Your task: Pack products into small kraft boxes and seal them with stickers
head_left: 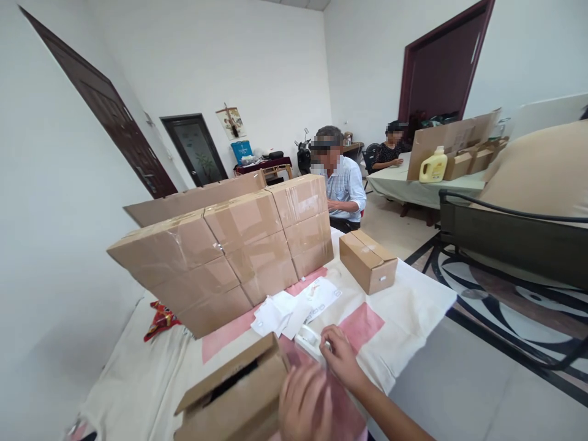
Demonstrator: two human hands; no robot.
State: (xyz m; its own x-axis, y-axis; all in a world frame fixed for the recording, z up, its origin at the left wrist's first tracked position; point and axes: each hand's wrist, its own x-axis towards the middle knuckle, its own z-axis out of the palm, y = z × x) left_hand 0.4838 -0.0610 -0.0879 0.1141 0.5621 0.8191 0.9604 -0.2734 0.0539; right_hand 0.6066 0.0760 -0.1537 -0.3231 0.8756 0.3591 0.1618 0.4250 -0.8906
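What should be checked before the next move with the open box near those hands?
1. Flap of the near box closed: not ok, a dark gap shows.
2. Contact of the right hand with the white object: ok, fingers touch it.
3. Hold of the left hand: cannot tell, blurred.
4. Tape on the stacked boxes: ok, sealed.
5. Room between the paper slips and both hands: ok, they lie by the stack.

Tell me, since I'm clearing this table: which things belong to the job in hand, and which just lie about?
In hand: open cardboard box by the left hand; tape dispenser in the right hand.
Lying about: stacked sealed boxes; single box; paper slips; red packet; yellow bottle.
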